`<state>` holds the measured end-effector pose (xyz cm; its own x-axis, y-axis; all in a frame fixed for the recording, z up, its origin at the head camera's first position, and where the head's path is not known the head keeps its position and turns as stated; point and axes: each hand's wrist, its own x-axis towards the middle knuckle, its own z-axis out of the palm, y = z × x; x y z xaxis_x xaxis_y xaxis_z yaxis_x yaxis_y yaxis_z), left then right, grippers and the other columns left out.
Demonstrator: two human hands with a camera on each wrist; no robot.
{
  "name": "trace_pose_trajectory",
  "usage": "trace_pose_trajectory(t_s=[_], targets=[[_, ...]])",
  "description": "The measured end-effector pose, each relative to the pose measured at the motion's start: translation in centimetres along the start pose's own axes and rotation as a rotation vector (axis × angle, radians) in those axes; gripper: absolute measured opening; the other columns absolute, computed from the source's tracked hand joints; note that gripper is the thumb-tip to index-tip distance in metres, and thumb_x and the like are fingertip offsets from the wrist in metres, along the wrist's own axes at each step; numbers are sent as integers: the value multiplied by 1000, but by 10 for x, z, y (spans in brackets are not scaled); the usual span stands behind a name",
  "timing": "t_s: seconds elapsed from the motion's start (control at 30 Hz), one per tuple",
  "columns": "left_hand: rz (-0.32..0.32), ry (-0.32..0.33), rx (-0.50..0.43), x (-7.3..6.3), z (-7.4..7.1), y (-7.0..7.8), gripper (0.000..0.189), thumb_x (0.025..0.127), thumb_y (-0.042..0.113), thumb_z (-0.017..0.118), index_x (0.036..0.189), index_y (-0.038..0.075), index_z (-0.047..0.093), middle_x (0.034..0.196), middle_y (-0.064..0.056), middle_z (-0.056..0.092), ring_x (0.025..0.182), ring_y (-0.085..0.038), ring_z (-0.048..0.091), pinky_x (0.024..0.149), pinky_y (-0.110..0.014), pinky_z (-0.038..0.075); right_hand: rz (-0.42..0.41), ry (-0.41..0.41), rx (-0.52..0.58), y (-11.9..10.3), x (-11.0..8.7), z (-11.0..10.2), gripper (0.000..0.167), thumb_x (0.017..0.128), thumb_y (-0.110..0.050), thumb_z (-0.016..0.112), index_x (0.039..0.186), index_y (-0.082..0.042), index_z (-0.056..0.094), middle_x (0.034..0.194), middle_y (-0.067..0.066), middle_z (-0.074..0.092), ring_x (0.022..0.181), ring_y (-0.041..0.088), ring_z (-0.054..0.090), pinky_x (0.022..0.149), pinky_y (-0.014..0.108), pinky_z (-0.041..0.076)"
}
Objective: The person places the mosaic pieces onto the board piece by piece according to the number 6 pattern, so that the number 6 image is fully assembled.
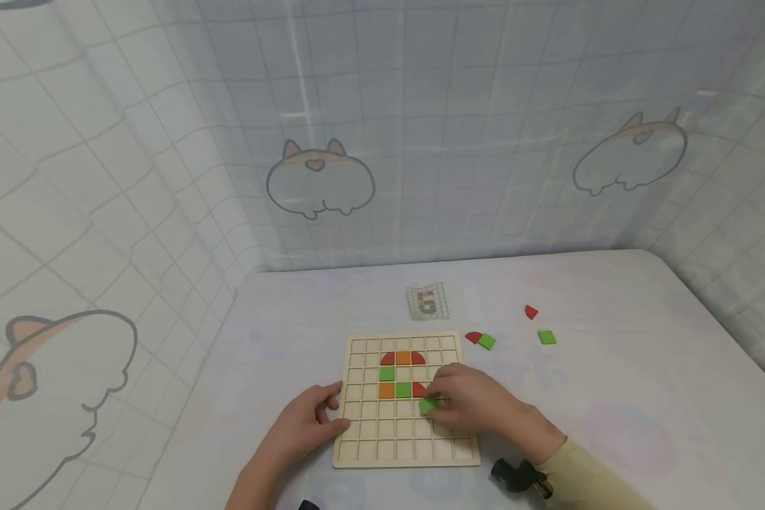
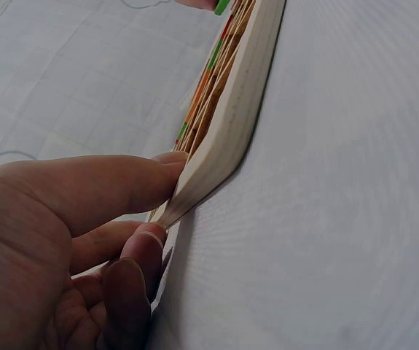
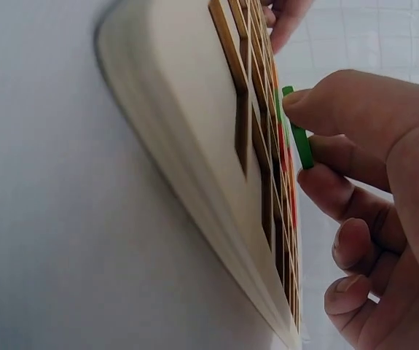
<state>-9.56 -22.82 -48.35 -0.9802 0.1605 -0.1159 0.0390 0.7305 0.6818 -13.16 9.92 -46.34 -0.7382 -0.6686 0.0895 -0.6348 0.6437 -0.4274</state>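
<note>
A wooden grid board point(image 1: 367, 448) lies on the table in the head view. Set in its cells are red quarter-round tiles, orange square tiles point(image 1: 387, 390) and green square tiles point(image 1: 387, 373). My left hand point(image 1: 306, 421) grips the board's left edge; in the left wrist view the thumb lies on the rim and curled fingers touch the side. Over the board's right half, my right hand point(image 1: 468, 398) pinches a green square tile point(image 3: 301, 131) between thumb and fingers. That tile is tilted, just beside the lower red quarter-round tile point(image 1: 418, 389). The right hand covers some cells.
A small pattern card point(image 1: 428, 302) lies behind the board. To the right are a loose red quarter-round tile point(image 1: 474, 337) touching a green square tile point(image 1: 487, 342), another red one point(image 1: 531, 312) and another green one point(image 1: 547, 337). A patterned curtain point(image 1: 459, 142) hangs behind the table.
</note>
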Motion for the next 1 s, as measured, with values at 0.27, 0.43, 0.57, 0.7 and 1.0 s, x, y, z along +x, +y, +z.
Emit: trace_pose_trajectory(t_s=[0.27, 0.43, 0.57, 0.7, 1.0], targets=[[-11, 9, 9, 0, 0, 1, 71, 77, 32, 85, 138, 8, 58, 92, 8, 55, 71, -10, 51, 60, -26, 43, 10, 12, -10, -3, 3, 5, 22, 84, -32, 79, 101, -19, 78, 92, -15, 62, 86, 4, 54, 80, 27, 50], [-6, 9, 16, 0, 0, 0, 71, 77, 33, 85, 138, 8, 58, 92, 8, 55, 71, -10, 51, 60, -26, 43, -16, 12, -18, -1, 4, 8, 19, 84, -31, 77, 99, -19, 78, 91, -15, 63, 86, 4, 55, 81, 27, 49], [-4, 8, 19, 0, 1, 0, 71, 77, 34, 85, 138, 8, 58, 92, 8, 54, 70, -11, 50, 59, -26, 42, -37, 4, -35, -1, 5, 9, 20, 85, -32, 77, 100, -18, 78, 91, -14, 62, 87, 4, 55, 81, 27, 49], [-9, 7, 11, 1, 1, 1, 71, 77, 32, 85, 138, 8, 59, 92, 8, 54, 71, -11, 50, 59, -26, 42, -58, -1, -48, -2, 4, 10, 22, 86, -34, 77, 102, -18, 79, 91, -13, 62, 88, 5, 54, 81, 26, 49], [-20, 3, 18, 1, 1, 3, 70, 77, 32, 85, 137, 8, 59, 92, 8, 54, 71, -12, 49, 59, -26, 42, -96, 21, -41, -2, 3, 13, 22, 86, -32, 79, 102, -17, 80, 92, -11, 61, 87, 5, 55, 80, 23, 48]])
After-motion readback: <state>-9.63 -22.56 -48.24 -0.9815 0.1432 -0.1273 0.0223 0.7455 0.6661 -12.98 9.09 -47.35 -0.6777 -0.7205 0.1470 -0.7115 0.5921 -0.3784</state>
